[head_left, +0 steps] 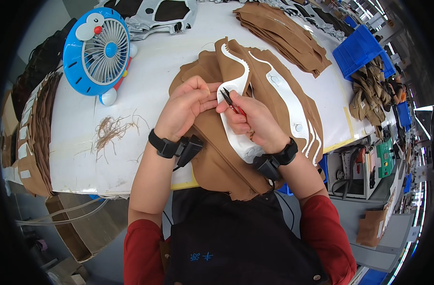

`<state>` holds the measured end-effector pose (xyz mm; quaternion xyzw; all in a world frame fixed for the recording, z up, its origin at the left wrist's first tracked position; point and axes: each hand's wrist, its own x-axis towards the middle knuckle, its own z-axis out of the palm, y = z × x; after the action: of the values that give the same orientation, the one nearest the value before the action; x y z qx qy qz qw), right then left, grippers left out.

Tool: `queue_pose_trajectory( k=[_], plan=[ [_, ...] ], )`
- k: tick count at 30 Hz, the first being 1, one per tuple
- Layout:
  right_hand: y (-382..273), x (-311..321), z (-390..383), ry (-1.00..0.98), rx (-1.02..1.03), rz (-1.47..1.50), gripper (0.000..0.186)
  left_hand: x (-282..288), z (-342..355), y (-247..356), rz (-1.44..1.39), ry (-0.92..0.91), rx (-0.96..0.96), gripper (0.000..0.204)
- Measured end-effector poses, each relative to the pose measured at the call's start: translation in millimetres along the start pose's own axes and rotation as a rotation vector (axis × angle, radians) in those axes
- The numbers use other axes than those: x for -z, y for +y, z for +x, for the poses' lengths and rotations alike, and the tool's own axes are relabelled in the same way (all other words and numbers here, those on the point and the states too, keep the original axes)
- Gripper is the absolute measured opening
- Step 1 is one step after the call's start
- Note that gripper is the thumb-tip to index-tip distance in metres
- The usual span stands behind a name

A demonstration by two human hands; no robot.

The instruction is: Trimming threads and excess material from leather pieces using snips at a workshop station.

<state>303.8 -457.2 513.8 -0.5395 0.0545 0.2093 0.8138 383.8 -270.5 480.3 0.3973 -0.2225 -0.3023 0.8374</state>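
My right hand [256, 121] is closed around small red-handled thread snips [238, 108]. Their dark blades point up and left over a white curved strip [236, 130] on a brown fabric piece [212, 154]. At the left edge of that strip, my left hand [191, 102] has thumb and forefinger pinched together. Its other fingers reach to the strip's edge; what the pinch holds is too small to make out. More brown pieces with white strips [286, 97] lie layered just right of my right hand, and the strips carry round marks.
A blue cartoon fan [97, 54] stands at the back left, with a heap of loose brown threads [113, 132] before it. Brown fabric stacks lie at the far left [36, 137] and back right [283, 35]. A blue bin [357, 52] stands at the right.
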Motion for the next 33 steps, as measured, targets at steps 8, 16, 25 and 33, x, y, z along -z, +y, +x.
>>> queue_pose_trajectory(
  k=[8, 16, 25, 33],
  plan=[
    [4.6, 2.8, 2.9, -0.038, 0.062, -0.053, 0.044, -9.6, -1.6, -0.4, 0.061, 0.07, -0.017, 0.011],
    [4.6, 1.3, -4.7, -0.187, 0.154, -0.226, 0.042, -12.0, 0.3, -4.9, 0.324, -0.001, -0.085, 0.047],
    [4.2, 3.9, -6.2, -0.094, 0.042, -0.029, 0.045, -15.5, -0.1, -14.0, 0.704, 0.282, -0.223, 0.011],
    [3.5, -2.1, -4.4, -0.067, -0.059, 0.043, 0.045, -11.8, 0.9, -11.6, 0.704, 0.29, -0.178, 0.011]
  ],
)
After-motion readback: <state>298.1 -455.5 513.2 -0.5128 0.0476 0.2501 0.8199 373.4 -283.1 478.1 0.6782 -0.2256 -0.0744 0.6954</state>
